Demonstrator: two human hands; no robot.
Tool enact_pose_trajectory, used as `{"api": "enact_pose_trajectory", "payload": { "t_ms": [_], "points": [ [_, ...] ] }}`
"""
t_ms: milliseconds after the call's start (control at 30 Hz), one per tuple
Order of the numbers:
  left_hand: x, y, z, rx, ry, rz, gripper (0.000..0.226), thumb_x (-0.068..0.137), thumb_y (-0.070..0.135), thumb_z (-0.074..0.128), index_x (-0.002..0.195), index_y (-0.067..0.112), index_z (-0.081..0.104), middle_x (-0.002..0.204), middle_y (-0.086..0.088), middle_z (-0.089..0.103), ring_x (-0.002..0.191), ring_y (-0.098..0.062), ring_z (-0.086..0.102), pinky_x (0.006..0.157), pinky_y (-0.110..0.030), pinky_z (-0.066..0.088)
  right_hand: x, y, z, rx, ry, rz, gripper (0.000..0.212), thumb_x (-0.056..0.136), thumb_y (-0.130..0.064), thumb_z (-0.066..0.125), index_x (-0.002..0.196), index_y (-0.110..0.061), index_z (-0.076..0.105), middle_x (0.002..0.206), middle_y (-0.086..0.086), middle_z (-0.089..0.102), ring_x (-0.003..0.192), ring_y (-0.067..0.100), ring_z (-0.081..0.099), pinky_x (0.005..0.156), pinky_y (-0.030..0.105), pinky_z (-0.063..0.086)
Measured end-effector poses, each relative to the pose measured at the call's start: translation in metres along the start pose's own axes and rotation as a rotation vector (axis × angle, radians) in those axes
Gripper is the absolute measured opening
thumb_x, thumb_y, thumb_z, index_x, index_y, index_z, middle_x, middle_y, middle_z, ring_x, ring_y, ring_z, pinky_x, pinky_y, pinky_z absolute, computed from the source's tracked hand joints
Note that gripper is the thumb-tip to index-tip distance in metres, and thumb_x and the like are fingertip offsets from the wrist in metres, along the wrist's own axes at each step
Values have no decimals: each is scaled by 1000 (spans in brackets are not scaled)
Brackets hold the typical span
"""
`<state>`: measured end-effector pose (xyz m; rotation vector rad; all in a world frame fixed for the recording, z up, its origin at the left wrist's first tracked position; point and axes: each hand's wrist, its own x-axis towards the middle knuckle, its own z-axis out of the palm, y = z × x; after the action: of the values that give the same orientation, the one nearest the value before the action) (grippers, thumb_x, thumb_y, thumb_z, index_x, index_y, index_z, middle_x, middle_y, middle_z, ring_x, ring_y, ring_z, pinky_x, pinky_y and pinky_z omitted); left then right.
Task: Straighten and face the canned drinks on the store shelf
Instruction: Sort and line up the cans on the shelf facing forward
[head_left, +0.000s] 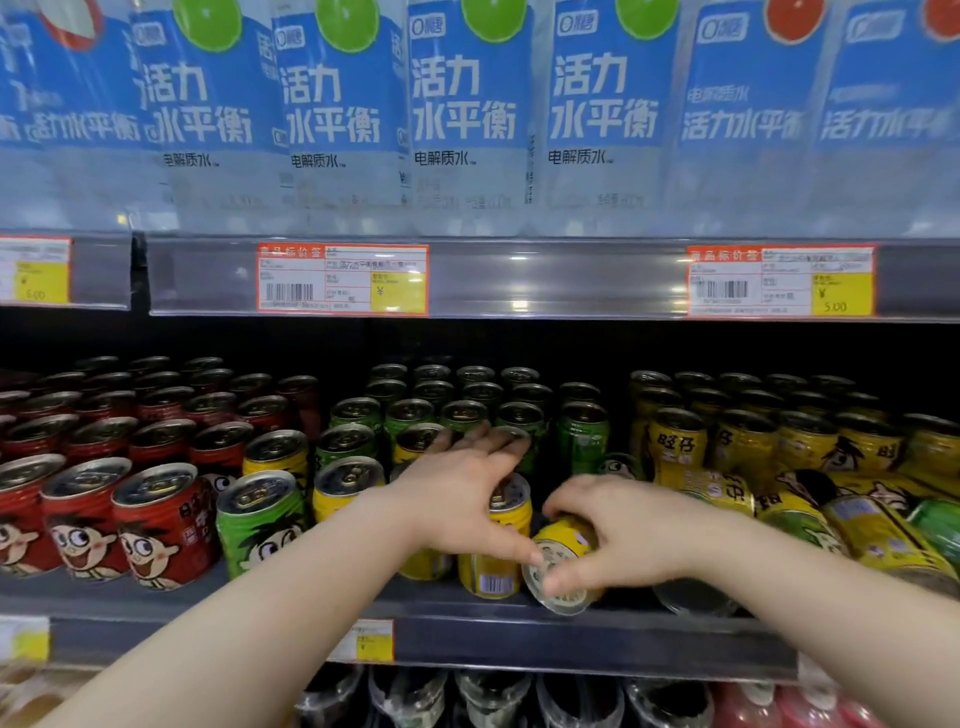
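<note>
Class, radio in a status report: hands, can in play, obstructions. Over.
Right hand grips tipped yellow can. Left hand touches upright yellow can. Fallen yellow cans crowd right.

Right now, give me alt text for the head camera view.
A right hand grips a tipped yellow can at the shelf front while the left hand rests over an upright yellow can beside it. Red cans stand left; more yellow cans lie toppled right.

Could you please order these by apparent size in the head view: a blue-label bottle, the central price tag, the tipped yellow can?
blue-label bottle
central price tag
tipped yellow can, though the right hand partly covers it, so that pair is unsure
</note>
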<state>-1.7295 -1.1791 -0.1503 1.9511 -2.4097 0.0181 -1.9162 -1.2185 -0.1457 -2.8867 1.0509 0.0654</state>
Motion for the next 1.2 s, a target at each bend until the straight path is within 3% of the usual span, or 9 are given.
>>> {"api": "enact_pose_trajectory", "payload": {
  "t_ms": [133, 300, 433, 533, 733, 867, 967, 1100, 1200],
  "points": [
    [3, 7, 2, 38, -62, -3, 104, 69, 69, 60, 149, 29, 5, 157, 1, 16, 142, -20, 21, 111, -36, 28, -1, 5, 17, 237, 93, -2, 57, 78, -49, 64, 127, -27, 43, 120, -4, 55, 103, 13, 55, 89, 31, 49],
    [-1, 6, -2, -9, -89, -2, 103, 69, 71, 57, 149, 29, 8, 158, 3, 11, 143, -19, 16, 113, -34, 22, 5, 18, 9, 544, 115, -1, 35, 86, -32, 63, 120, -24, 58, 115, -3, 59, 104, 12, 58, 92, 34, 50],
    [-3, 8, -3, 9, -113, -8, 104, 70, 71, 57, 149, 28, 4, 158, 4, 7, 145, -19, 12, 114, -35, 18, 13, 31, 6, 730, 231, 151, 22, 92, -29, 54, 113, -26, 62, 112, 1, 67, 102, 15, 62, 88, 30, 51],
    [0, 9, -3, -8, -96, -32, 103, 69, 73, 56, 148, 31, 5, 158, 3, 10, 144, -19, 13, 115, -38, 17, 26, 32, 11, 521, 288, 195, 18, 93, -33, 50, 107, -26, 59, 107, 5, 66, 97, 20, 61, 82, 30, 50],
    [15, 33, -1, 8, -19, -9, 95, 72, 72, 53, 147, 35, 8, 158, 1, 13, 145, -21, 7, 116, -49, 4, 33, 55, 1, 328, 382, 224, 25, 93, -30, 50, 110, -21, 66, 121, 1, 63, 111, 19, 56, 87, 24, 43],
    [19, 34, 2, -16, -102, -43, 86, 78, 68, 50, 147, 38, 7, 157, -1, 19, 146, -25, 5, 117, -48, 11, 35, 86, -8, 37, 121, 358, 55, 86, -55, 52, 134, -28, 46, 140, 2, 48, 125, 23, 48, 97, 31, 43],
    [19, 33, 2, -25, -105, -53, 85, 78, 68, 50, 146, 38, 9, 154, -1, 27, 145, -26, 8, 116, -45, 16, 38, 91, -2, 133, -17, 340, 68, 86, -59, 48, 143, -24, 33, 148, 4, 38, 132, 24, 40, 104, 31, 38],
    [18, 35, 2, -5, -97, -56, 85, 77, 69, 49, 146, 39, 10, 152, -1, 30, 144, -27, 12, 115, -45, 20, 36, 88, 2, 264, 129, 244, 76, 82, -48, 62, 145, -29, 26, 151, 3, 31, 135, 22, 36, 105, 27, 33],
    [17, 35, 2, -4, -97, -58, 85, 77, 69, 49, 146, 39, 9, 152, -1, 30, 144, -28, 14, 114, -46, 21, 32, 81, -2, 202, 197, 144, 80, 78, -33, 72, 144, -30, 27, 149, -1, 28, 135, 20, 33, 104, 25, 31]
  ]
}}
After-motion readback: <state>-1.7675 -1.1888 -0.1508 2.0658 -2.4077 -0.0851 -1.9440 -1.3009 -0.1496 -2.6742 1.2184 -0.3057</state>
